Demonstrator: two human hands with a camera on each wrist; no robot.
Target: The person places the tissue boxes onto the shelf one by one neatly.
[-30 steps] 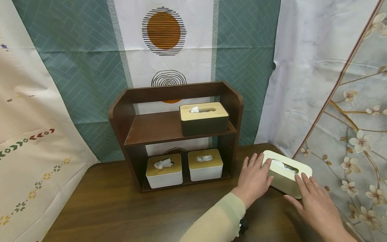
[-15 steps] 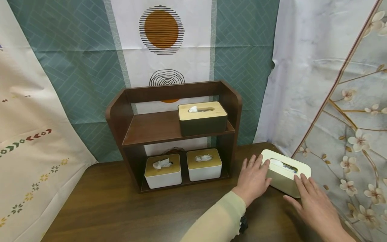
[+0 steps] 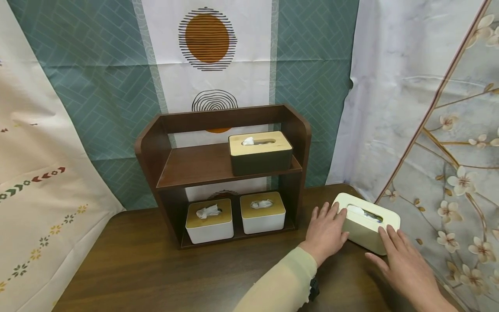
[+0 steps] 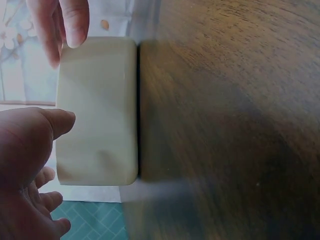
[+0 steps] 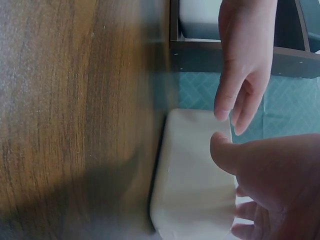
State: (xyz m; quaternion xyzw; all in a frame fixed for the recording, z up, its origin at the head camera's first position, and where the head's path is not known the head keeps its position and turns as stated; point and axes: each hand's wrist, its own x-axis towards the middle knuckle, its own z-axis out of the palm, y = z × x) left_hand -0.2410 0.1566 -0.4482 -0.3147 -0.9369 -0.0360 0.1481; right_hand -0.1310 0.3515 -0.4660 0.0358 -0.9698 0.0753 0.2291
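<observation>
A cream tissue box (image 3: pixel 362 236) with a slot in its lid sits at the right of the table. My left hand (image 3: pixel 325 234) is at the box's left end, fingers stretched forward. At the right end is my right hand (image 3: pixel 409 266), its fingers straight and its fingertips by the lid's edge. The left wrist view has the box's plain front (image 4: pixel 97 110), with my left thumb (image 4: pixel 62 121) in front of it. In the right wrist view my right thumb (image 5: pixel 222 150) overlaps the box's upper edge. Whether either palm presses the ends cannot be made out.
A dark brown two-tier shelf (image 3: pixel 195 167) stands at the back. Its upper tier bears a black tissue box (image 3: pixel 262 164) with a wooden lid; below sit two white ones, a left box (image 3: pixel 210 233) and a right box (image 3: pixel 265 223). Floral cloth (image 3: pixel 464 208) hangs close on the right.
The head view has shifted slightly. Both hands stay at the ends of the cream tissue box, and the box has not visibly moved on the table.
</observation>
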